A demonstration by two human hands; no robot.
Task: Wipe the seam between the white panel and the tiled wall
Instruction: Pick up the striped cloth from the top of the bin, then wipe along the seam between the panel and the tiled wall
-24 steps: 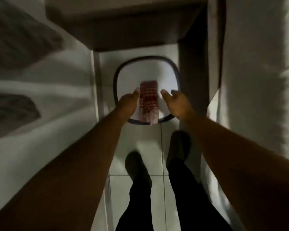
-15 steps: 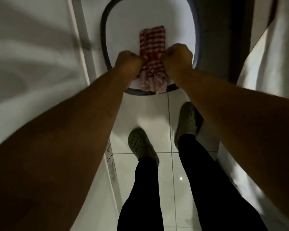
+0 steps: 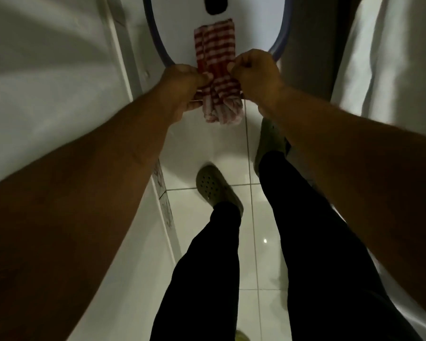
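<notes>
A red and white striped cloth (image 3: 215, 48) hangs folded over the near rim of a white basin with a blue rim (image 3: 282, 43) on the floor. My left hand (image 3: 182, 82) grips the cloth's left side and my right hand (image 3: 255, 71) grips its right side, both fists closed at the rim. The cloth's lower end (image 3: 223, 110) droops outside the basin. The white panel (image 3: 59, 70) runs along the left, with its vertical edge strip (image 3: 119, 52) beside the basin.
Glossy white floor tiles (image 3: 263, 217) lie below. My legs in black trousers and two green perforated clogs (image 3: 210, 185) stand on them. A pale wall or curtain (image 3: 391, 57) closes the right side. A dark hole (image 3: 217, 6) shows in the basin.
Both hands went from open beside the cloth to closed on it. The view has come closer to the basin, and the cloth's lower end is bunched up more.
</notes>
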